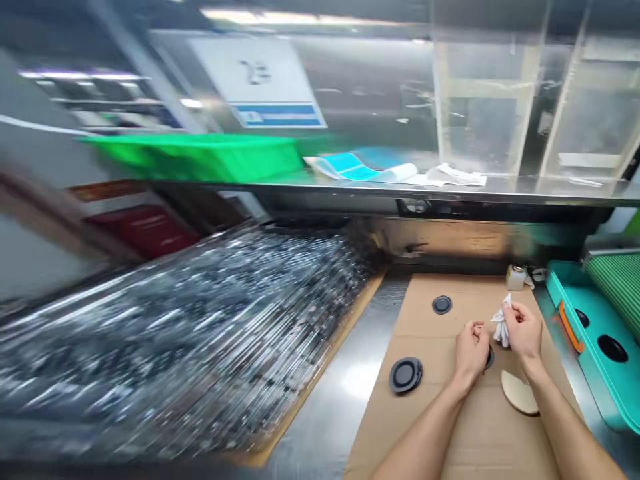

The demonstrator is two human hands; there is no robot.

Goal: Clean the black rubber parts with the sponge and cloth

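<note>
Lower right of the frame, a crumpled white cloth (501,333) is pinched in the right grip (523,331), probably light and floppy, while the black disc (491,359) half-hidden by the curled left grip (471,349) looks stiff, likely best taken by its rim (can't tell if it's pinched).

A white sign (265,87) above the metal shelf (350,191) shows a large dark number 2, followed by a blurred mark. Any lettering on the blue band (290,117) along its lower edge is unreadable.
</note>
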